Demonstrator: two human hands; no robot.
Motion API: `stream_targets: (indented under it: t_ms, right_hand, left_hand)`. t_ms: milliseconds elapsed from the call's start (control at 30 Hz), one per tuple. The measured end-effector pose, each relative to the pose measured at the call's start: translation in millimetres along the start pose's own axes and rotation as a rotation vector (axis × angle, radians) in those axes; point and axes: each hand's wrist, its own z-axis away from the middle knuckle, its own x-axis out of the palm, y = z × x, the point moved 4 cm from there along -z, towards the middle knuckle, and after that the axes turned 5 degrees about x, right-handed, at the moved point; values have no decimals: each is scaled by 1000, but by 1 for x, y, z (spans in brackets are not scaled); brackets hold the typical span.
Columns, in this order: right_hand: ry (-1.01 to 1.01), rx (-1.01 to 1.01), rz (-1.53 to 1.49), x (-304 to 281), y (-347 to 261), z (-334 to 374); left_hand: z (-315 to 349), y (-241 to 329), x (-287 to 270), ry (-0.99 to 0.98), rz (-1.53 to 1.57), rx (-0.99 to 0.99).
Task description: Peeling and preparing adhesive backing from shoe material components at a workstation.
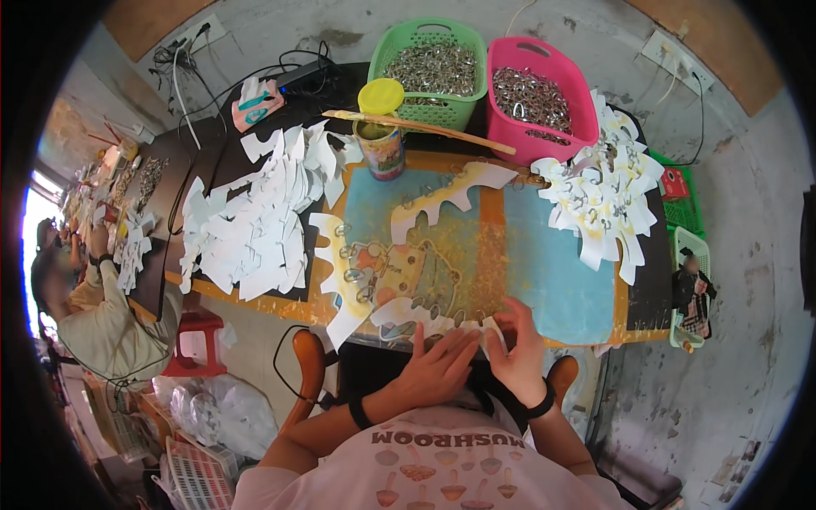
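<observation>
At the near table edge lies a white cut-out strip (403, 313) with a notched side and metal rings along it. My left hand (438, 370) rests over its near edge with fingers stretched out flat. My right hand (517, 347) has thumb and fingers closed around the strip's right end. Just left of it, another white strip (344, 285) carries rings and yellowish smears. Farther back, a third strip (455, 197) lies in a curve with rings on it. Beneath them is a stained blue-and-orange work surface (557, 289).
Plain white cut-outs (255, 212) are heaped at left; ringed ones (603, 191) pile up at right. Behind stand a green basket (476, 38) and a pink basket (586, 110) of metal rings. A wooden stick (425, 125) crosses an open tin (380, 153). Another person (110, 314) sits far left.
</observation>
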Motion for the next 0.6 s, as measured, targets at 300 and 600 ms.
stream_targets:
  t_ms: [300,600]
  right_hand:
    - [-98,41,65,3,6,-14]
    - [-288,303,-439,-10,27,-25]
  left_hand:
    - [-1,1,1,-6,-19,15]
    - [-7,0,1,-16,-54,34]
